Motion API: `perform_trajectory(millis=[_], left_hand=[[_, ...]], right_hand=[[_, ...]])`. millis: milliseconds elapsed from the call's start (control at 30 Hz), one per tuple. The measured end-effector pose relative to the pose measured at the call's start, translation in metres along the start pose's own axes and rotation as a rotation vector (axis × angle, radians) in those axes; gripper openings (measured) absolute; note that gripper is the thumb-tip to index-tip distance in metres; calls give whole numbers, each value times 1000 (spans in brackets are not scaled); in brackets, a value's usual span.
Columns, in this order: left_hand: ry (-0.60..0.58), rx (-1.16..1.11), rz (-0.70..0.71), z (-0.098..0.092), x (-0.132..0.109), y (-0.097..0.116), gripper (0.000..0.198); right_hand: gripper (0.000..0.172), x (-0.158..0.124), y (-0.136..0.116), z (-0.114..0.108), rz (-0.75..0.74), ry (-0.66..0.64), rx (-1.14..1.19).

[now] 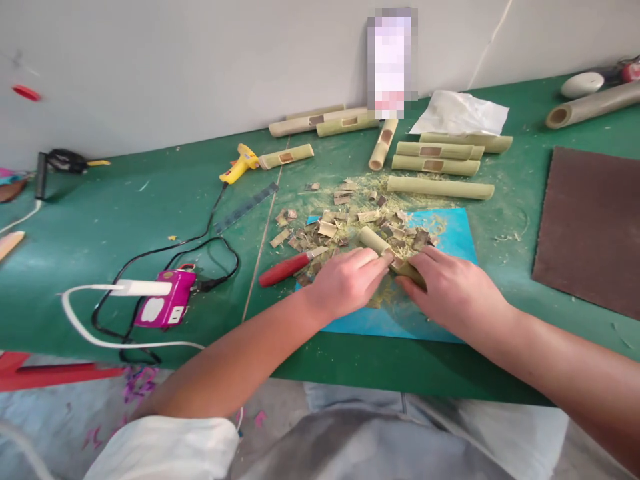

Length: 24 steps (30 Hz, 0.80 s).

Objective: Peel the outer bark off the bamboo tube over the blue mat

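Note:
A short bamboo tube (374, 240) with a cut-out in its side lies slantwise between my hands, above a blue sheet (450, 233). My right hand (453, 283) is wrapped round its nearer end. At the cut-out, my left hand (350, 277) is closed with its fingertips pressed on the tube; whether a small piece is pinched there too is hidden. Just left of that hand rests a knife with a red handle (285, 269), its blade among bamboo chips (327, 229). Chips and pale shavings cover much of the sheet and the table beyond it.
Several notched bamboo tubes (435, 165) lie at the back of the green table (175, 200). A yellow glue gun (241, 163) and a purple power adapter (167, 300) with cables occupy the left. On the right are a brown sheet (590, 227) and a longer tube (600, 107).

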<state>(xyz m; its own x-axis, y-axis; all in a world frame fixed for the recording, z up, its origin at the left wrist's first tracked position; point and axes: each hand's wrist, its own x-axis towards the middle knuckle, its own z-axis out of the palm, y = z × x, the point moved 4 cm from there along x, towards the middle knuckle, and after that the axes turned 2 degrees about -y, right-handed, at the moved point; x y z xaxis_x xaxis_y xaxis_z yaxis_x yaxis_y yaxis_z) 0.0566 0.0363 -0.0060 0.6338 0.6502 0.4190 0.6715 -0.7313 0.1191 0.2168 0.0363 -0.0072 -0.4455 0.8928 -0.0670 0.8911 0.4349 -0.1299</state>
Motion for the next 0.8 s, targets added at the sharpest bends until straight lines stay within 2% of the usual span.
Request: perform_trajectory(millis=[267,800], left_hand=[[-39,7,25,5,-3,7,28],[-20,-1,15,4,-3,4,26]], right_hand=[[22,1,-3,1,-5,-32,-3],[22,2,-4,-1,18,-72,24]])
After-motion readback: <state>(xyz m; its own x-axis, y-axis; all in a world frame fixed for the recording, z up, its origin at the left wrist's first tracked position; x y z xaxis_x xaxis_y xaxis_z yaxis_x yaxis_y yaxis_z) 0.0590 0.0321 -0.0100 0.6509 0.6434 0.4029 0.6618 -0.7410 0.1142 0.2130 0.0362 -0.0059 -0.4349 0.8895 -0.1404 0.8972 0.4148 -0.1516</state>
